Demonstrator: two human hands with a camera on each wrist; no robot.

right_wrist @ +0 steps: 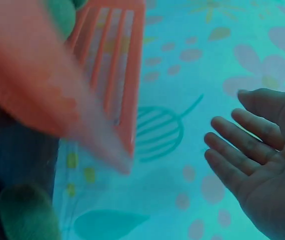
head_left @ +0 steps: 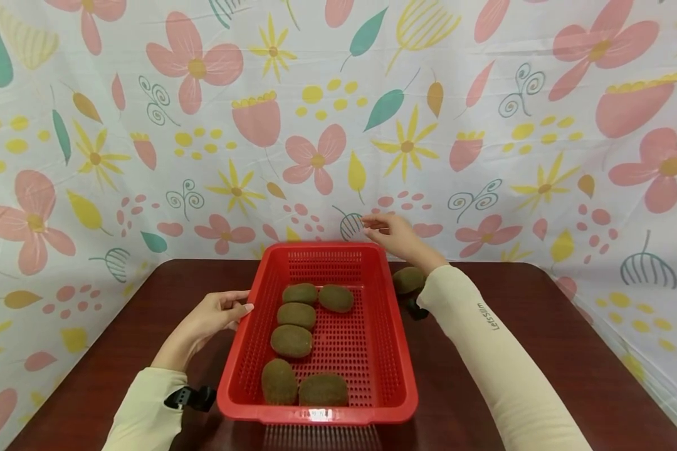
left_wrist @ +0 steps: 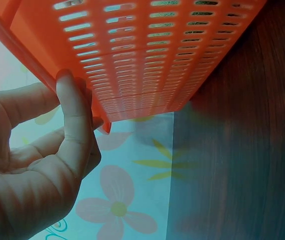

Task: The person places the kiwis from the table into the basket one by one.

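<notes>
A red plastic basket [head_left: 399, 351] with slotted walls stands on the table, and several brown kiwis [head_left: 291, 341] lie in it, mostly along its left side. My left hand [head_left: 213, 319] pinches the left rim between thumb and fingers; the left wrist view shows that hand [left_wrist: 47, 145] at the rim from below. Raised by the basket's far right corner is my right hand [head_left: 392, 235], holding nothing. Its fingers are extended in the right wrist view, where the hand [right_wrist: 262, 155] is apart from the basket. Another kiwi [head_left: 408, 280] lies outside, right of the basket, partly behind my right forearm.
The dark wooden table [head_left: 457, 394] ends behind the basket at a white curtain [head_left: 338, 156] printed with flowers and leaves. A black strap device [head_left: 192, 398] sits at my left wrist, another [head_left: 416, 309] at my right.
</notes>
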